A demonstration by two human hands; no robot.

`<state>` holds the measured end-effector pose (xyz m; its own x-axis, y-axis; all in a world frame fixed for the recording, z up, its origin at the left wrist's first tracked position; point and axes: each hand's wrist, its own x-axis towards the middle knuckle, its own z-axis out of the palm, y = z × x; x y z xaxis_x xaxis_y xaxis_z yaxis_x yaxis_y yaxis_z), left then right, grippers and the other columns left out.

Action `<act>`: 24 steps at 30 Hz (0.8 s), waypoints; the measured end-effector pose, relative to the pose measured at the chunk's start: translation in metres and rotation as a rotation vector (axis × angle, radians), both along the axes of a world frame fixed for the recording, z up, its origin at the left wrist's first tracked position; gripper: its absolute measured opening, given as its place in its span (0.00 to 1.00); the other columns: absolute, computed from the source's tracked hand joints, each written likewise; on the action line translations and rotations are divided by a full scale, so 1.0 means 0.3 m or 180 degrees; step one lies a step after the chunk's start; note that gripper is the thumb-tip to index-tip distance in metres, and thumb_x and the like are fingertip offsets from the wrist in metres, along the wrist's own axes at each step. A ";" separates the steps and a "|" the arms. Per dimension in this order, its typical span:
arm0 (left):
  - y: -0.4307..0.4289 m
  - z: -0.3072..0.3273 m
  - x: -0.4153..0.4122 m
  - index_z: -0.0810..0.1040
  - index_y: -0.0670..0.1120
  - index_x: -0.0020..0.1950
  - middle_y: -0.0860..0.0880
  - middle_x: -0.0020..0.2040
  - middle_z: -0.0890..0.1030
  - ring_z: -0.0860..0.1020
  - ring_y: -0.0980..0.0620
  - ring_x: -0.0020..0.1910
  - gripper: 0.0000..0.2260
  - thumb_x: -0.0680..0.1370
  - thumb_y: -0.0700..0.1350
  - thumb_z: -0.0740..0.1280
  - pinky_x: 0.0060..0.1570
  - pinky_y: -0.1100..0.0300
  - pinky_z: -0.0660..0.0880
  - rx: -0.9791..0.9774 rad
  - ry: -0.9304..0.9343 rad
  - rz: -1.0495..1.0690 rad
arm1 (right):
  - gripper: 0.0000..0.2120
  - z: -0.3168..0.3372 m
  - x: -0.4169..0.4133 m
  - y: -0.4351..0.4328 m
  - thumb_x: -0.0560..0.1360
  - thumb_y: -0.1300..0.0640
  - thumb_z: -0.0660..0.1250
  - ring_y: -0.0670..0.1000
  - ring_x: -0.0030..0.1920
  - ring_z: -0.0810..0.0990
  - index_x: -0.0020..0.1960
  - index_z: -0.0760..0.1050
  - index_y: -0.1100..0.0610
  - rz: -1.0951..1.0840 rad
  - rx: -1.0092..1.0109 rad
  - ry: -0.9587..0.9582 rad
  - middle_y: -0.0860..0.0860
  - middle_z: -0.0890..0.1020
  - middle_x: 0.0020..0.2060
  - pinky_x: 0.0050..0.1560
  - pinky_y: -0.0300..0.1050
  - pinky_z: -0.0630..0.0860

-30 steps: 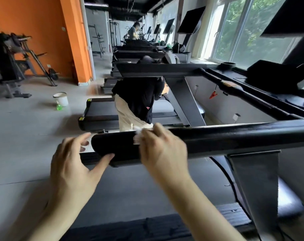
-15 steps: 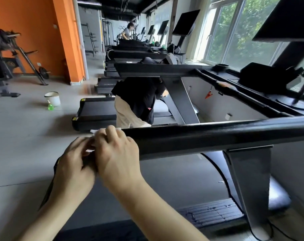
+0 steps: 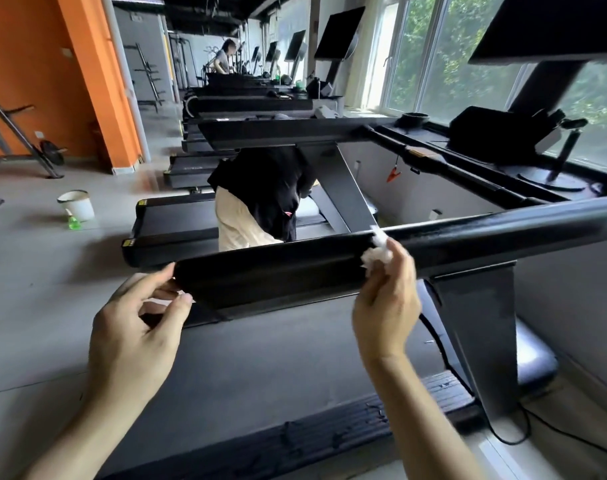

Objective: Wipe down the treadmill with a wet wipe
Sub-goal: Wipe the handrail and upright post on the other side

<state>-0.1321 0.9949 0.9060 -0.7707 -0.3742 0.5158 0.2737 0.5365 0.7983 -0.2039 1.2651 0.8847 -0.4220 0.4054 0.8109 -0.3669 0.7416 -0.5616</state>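
Observation:
A black treadmill handrail runs across the view from centre left to the right edge, on a grey upright above the dark belt. My right hand grips a crumpled white wet wipe and presses it against the rail's near face, about mid-length. At the rail's left end sits my left hand, its fingertips and thumb pinching the end cap.
A person in a black top bends over the neighbouring treadmill just beyond the rail. On the floor to the left stand a white bucket and a green spray bottle. Further treadmills line the windows; another person stands far back.
My right hand has slid the wipe rightward from the rail's left end to its middle. My left hand stayed at the end, and the two hands are now apart.

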 end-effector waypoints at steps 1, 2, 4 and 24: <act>0.004 0.002 0.001 0.82 0.46 0.66 0.51 0.50 0.83 0.81 0.50 0.47 0.21 0.74 0.50 0.69 0.51 0.57 0.75 0.0041 0.0016 -0.0023 | 0.20 0.008 0.023 -0.072 0.79 0.65 0.61 0.54 0.47 0.81 0.64 0.69 0.43 0.0222 -0.0087 0.0050 0.51 0.83 0.52 0.40 0.49 0.75; 0.008 0.004 0.003 0.82 0.46 0.66 0.51 0.49 0.83 0.81 0.53 0.47 0.21 0.74 0.50 0.69 0.50 0.60 0.76 0.0089 0.0037 -0.0041 | 0.19 0.007 0.047 -0.148 0.79 0.66 0.63 0.54 0.44 0.81 0.60 0.69 0.43 0.0475 -0.0013 0.0062 0.49 0.83 0.48 0.40 0.49 0.75; 0.021 0.001 0.004 0.82 0.47 0.65 0.53 0.49 0.83 0.81 0.60 0.45 0.20 0.74 0.48 0.68 0.47 0.67 0.75 0.0219 0.0078 -0.0046 | 0.14 -0.028 0.095 -0.303 0.78 0.65 0.64 0.56 0.41 0.80 0.54 0.77 0.48 0.0991 0.0805 0.0007 0.50 0.82 0.43 0.38 0.51 0.74; 0.081 -0.088 -0.030 0.78 0.48 0.67 0.51 0.53 0.84 0.81 0.52 0.54 0.17 0.79 0.39 0.72 0.57 0.52 0.78 0.1689 0.0090 -0.0529 | 0.11 -0.097 0.102 -0.267 0.80 0.61 0.66 0.45 0.43 0.82 0.48 0.74 0.44 0.1133 -0.0715 -0.0462 0.41 0.83 0.42 0.46 0.47 0.80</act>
<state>-0.1411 1.0193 0.8796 -0.8301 -0.4629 0.3109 0.3455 0.0106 0.9384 -0.1733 1.1849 0.8557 -0.6700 0.3735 0.6415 -0.4828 0.4371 -0.7588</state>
